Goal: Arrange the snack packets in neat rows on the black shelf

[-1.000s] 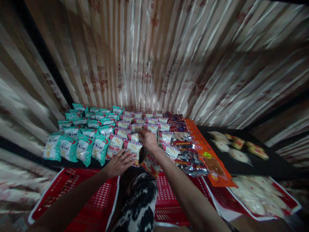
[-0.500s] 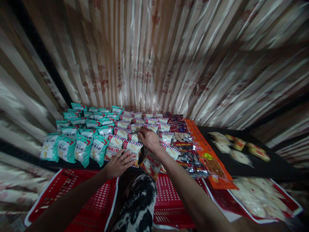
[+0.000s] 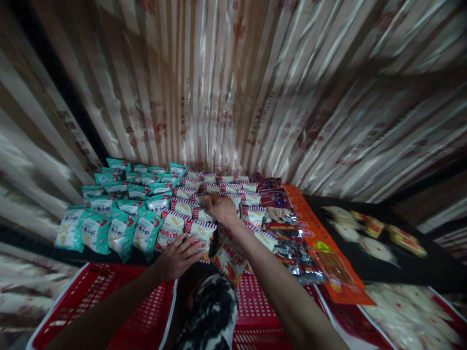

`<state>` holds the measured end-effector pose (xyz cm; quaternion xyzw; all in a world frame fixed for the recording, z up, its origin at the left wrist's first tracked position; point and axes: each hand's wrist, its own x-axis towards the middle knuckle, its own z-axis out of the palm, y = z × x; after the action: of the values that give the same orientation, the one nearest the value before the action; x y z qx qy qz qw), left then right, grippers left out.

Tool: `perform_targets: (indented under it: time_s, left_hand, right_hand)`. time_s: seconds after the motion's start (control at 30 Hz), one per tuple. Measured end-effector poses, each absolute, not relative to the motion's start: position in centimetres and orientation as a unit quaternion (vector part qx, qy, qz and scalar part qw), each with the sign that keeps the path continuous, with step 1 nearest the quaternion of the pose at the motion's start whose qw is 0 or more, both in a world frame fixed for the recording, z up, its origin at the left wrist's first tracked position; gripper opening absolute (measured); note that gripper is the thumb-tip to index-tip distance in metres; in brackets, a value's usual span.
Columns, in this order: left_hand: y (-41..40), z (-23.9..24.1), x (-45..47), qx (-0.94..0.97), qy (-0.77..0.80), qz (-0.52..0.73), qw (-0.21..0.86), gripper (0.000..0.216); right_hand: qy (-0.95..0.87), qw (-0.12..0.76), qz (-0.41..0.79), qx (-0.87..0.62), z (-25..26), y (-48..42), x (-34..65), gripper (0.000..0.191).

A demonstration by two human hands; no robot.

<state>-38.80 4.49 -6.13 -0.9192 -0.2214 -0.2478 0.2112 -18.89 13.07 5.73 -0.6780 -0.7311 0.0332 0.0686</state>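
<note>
Though dim, packets (image 3: pixel 202 231) on black shelf (image 3: pixel 430 270) before sheeting (image 3: pixel 206 87)

Goods in neighbouring groups on one shelf (image 3: pixel 438 267); baskets under its front.
At the left end stand the first snack bags (image 3: pixel 120 231), row behind row; to their right are the second snack bags (image 3: pixel 201 230), with the left hand (image 3: pixel 181 256) at the front row and the right hand (image 3: pixel 219 209) farther back among them; then come the sachets (image 3: pixel 286 234); next is the column of flat packets (image 3: pixel 311 224), reaching over the front edge; on the right part lie the round packs (image 3: pixel 375 249), with the small packs (image 3: pixel 404 241) mostly to their right; behind everything is the sheeting (image 3: pixel 219 97); below are the left basket (image 3: pixel 155 308), the middle basket (image 3: pixel 251 306) and, far right, the third basket (image 3: pixel 448 305), holding packs inside.
</note>
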Motion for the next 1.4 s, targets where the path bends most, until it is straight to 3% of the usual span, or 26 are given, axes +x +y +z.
perform_targets:
  time_s: [0.2,0.37,0.6,1.4]
  left_hand:
    - [4.5,-6.6,-38.7,-0.923,-0.231,-0.229,0.206,0.043]
    - [4.5,-6.5,-38.6,-0.924,-0.231,-0.234,0.195,0.042]
    - [4.6,-6.6,-38.5,-0.916,-0.23,-0.25,0.214,0.037]
    - [4.8,-6.0,-38.0,-0.909,-0.234,-0.273,0.209,0.033]
  right_hand:
    - [-0.735,0.069,-0.044,-0.673,6.8,16.5,-16.6,0.033]
    - [-0.79,-0.017,-0.045,-0.612,7.3,20.5,-16.4,0.029]
    - [-0.786,-0.048,-0.038,-0.616,5.6,23.4,-16.9,0.028]
    - [-0.785,0.013,0.031,-0.618,5.0,25.2,-20.0,0.028]
